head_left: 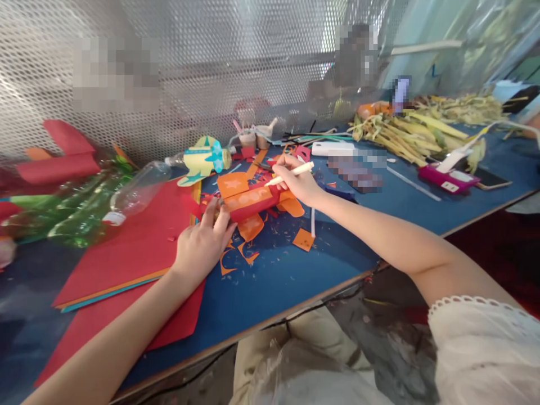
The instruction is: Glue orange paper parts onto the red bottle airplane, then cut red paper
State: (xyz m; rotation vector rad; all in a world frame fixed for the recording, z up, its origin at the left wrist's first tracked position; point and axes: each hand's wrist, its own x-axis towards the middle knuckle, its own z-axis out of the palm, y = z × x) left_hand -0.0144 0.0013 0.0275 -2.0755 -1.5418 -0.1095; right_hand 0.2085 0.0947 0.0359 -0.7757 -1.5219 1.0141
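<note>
Head: red craft [252, 212] between left hand [205, 241], right hand [298, 181].

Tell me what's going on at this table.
The person's left hand is on one end of a red-and-orange, tube-shaped craft piece with orange flaps. The right hand holds a slim, cream-coloured pen, its tip at the piece's upper side; contact is too small to tell. Curved orange scraps lie on the blue tabletop, near large red sheets.

left hand [202, 242]: touching red-and-orange paper craft [250, 200] | right hand [298, 183]: holding cream marker [304, 167] | blue table [333, 247] beneath
</note>
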